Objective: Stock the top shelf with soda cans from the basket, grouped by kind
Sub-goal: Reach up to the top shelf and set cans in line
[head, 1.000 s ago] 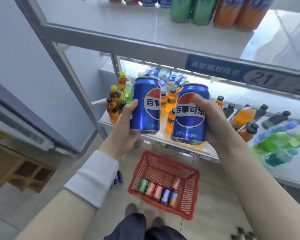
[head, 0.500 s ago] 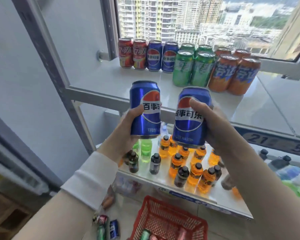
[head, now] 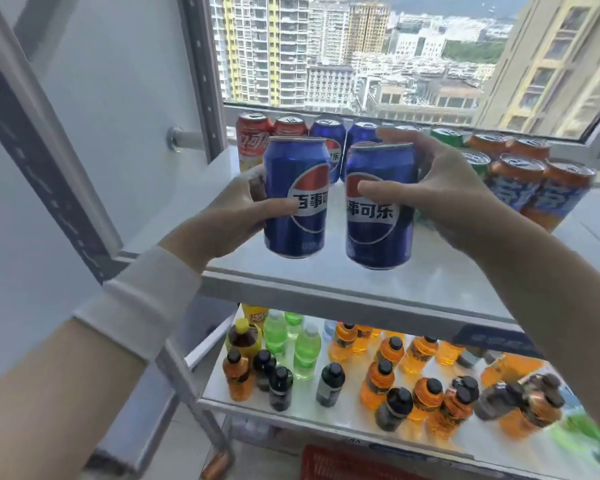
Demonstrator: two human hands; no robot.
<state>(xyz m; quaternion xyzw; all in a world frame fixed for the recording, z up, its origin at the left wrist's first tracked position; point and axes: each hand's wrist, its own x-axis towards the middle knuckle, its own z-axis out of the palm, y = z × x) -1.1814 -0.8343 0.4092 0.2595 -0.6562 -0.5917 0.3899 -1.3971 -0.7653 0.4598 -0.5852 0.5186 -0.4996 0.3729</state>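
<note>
step: placing over top shelf [head: 326, 271].
left hand [head: 236, 209]: wraps left blue can [head: 297, 202].
right hand [head: 440, 188]: wraps right blue can [head: 380, 216].
next: likely set both before far blue pair [head: 333, 133].

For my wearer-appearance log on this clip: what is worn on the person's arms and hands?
The left hand and right hand are bare, no gloves. A wide white fabric wristband wraps the left forearm; the right forearm shows no sleeve or band.

glossy metal cans [head: 296, 199], smooth white shelf [head: 440, 282]
</note>
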